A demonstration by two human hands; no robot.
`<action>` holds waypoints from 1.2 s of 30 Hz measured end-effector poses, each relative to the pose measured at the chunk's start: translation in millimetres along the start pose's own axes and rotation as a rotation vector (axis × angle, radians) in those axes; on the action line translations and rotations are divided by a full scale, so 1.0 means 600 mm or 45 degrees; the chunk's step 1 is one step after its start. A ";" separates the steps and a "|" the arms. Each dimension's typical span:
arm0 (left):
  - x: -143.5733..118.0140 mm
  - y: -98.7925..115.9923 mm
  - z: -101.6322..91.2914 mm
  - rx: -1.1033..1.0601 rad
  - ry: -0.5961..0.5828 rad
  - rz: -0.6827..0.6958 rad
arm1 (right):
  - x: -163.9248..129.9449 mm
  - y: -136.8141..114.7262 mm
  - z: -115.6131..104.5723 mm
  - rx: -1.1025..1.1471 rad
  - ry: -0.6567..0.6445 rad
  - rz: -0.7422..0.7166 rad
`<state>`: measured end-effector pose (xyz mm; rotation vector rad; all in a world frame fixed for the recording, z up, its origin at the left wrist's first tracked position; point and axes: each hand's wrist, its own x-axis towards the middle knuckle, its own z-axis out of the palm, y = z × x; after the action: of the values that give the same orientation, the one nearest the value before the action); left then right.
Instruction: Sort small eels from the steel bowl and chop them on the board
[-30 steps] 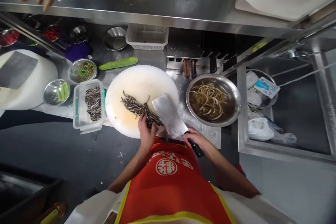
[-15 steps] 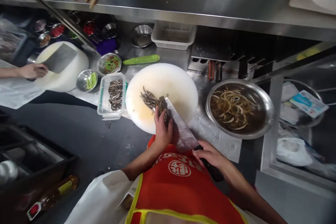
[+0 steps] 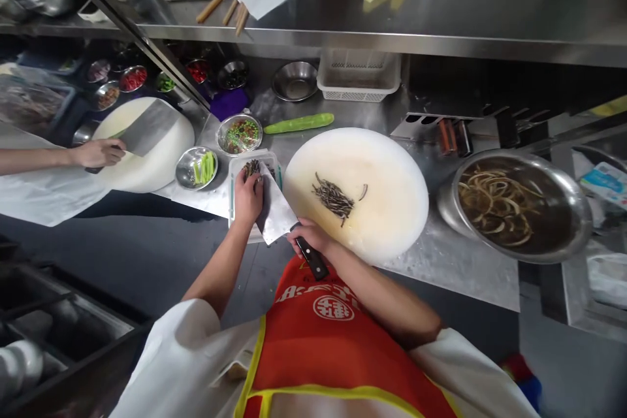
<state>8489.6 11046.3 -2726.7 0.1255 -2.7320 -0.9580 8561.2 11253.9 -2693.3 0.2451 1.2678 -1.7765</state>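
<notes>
My right hand [image 3: 309,237] is closed around the black handle of a cleaver [image 3: 275,208], whose broad blade tilts over a clear plastic container [image 3: 232,199]. On the blade's left side, my left hand [image 3: 248,201] has its fingers curled around a bunch of dark, thin strips [image 3: 251,166], pressed near the blade above the container. The container's contents are mostly hidden by hand and blade. A smaller pile of the same strips [image 3: 334,198] lies on the round white cutting board [image 3: 386,202], with one loose strip beside it.
A green cucumber-like vegetable [image 3: 300,123] lies behind the board. Left stand bowls of chopped vegetables [image 3: 240,136] and green pieces [image 3: 203,168]. At right is a metal basin [image 3: 578,209] of soaking strips. A co-worker's hand [image 3: 100,153] holds another cleaver [image 3: 151,125]. A steel shelf [image 3: 441,39] overhangs.
Both hands, the cleaver and a bunch of strips have moved left from the board to over the container. Part of the pile stays on the board. The view has shifted left.
</notes>
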 end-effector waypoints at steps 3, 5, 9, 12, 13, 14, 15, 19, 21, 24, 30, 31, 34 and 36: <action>0.029 -0.056 0.009 0.025 -0.138 0.052 | 0.048 0.006 0.033 0.118 0.068 0.008; 0.040 -0.083 0.020 0.020 -0.168 0.064 | 0.068 0.004 0.052 0.125 0.112 0.025; 0.052 -0.124 0.046 -0.009 -0.101 -0.023 | 0.069 -0.005 0.067 -0.025 0.187 0.075; 0.053 -0.139 0.057 -0.040 -0.076 -0.094 | 0.015 0.000 0.037 -0.121 0.247 0.104; 0.052 -0.138 0.058 -0.055 -0.061 -0.093 | -0.014 0.005 0.019 -0.154 0.257 0.094; 0.049 -0.132 0.058 -0.072 -0.038 -0.081 | -0.048 0.012 -0.002 -0.186 0.261 0.063; 0.044 -0.121 0.057 -0.092 -0.010 -0.059 | -0.085 0.021 -0.024 -0.219 0.259 0.021; 0.011 -0.029 0.064 -0.219 -0.001 0.057 | -0.223 0.069 -0.107 -0.253 0.533 -0.146; -0.015 0.035 0.083 -0.313 -0.095 0.122 | -0.267 0.098 -0.145 -0.153 0.793 -0.209; -0.051 0.122 0.134 -0.436 -0.254 0.144 | -0.296 0.135 -0.197 0.054 1.086 -0.238; -0.093 0.205 0.216 -0.366 -0.183 0.041 | -0.288 0.137 -0.249 0.092 0.904 -0.250; -0.098 0.213 0.222 -0.350 -0.164 0.030 | -0.282 0.129 -0.251 0.038 0.817 -0.236; -0.108 0.238 0.233 -0.348 -0.112 -0.017 | -0.257 0.107 -0.248 -0.118 0.555 -0.149; -0.111 0.251 0.237 -0.403 -0.048 -0.072 | -0.239 0.098 -0.245 -0.210 0.445 -0.106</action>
<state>8517.6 11260.5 -2753.5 0.1283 -2.5804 -1.4054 8639.1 11452.1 -2710.3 0.4277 1.6848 -1.7364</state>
